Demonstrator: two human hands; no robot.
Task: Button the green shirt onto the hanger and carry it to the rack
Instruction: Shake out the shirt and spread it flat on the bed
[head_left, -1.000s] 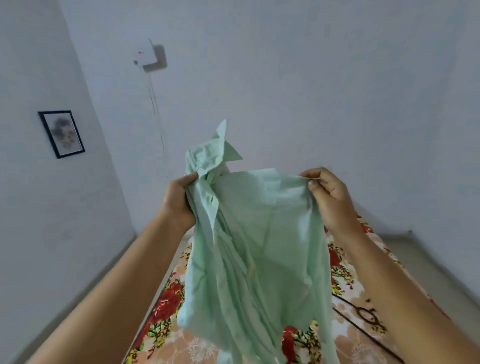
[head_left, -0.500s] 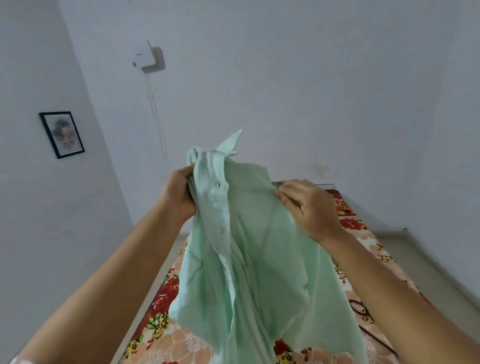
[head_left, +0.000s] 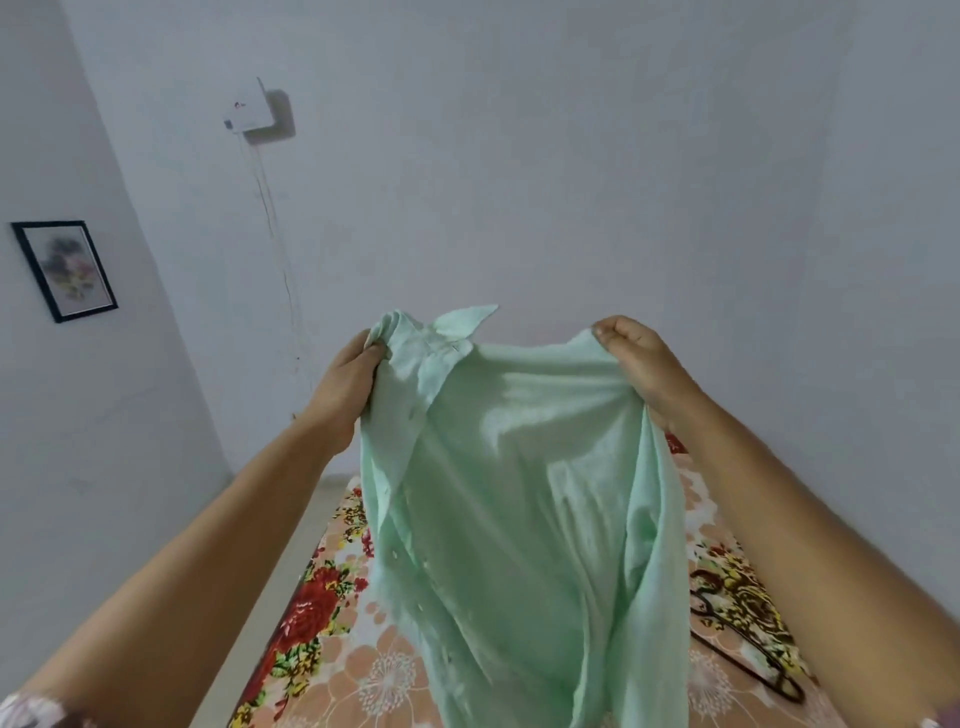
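Note:
The pale green shirt (head_left: 524, 499) hangs in the air in front of me, spread between both hands. My left hand (head_left: 345, 389) grips it by the collar end at the upper left, where the collar tip sticks up. My right hand (head_left: 641, 364) pinches the top edge of the fabric at the upper right. The button placket runs down the shirt's left side. A dark hanger (head_left: 748, 654) lies on the bed at the lower right, partly hidden by my right forearm. No rack is in sight.
Below the shirt is a bed with a floral sheet (head_left: 322, 623) in red, peach and white. A bare floor strip runs along its left side. White walls enclose the room, with a framed picture (head_left: 65, 270) at left and a white box (head_left: 249, 111) with hanging wires.
My right hand has slid right along the top edge, away from the left hand, stretching the shirt wider. The shirt's front now hangs flatter. The left hand keeps its hold on the collar.

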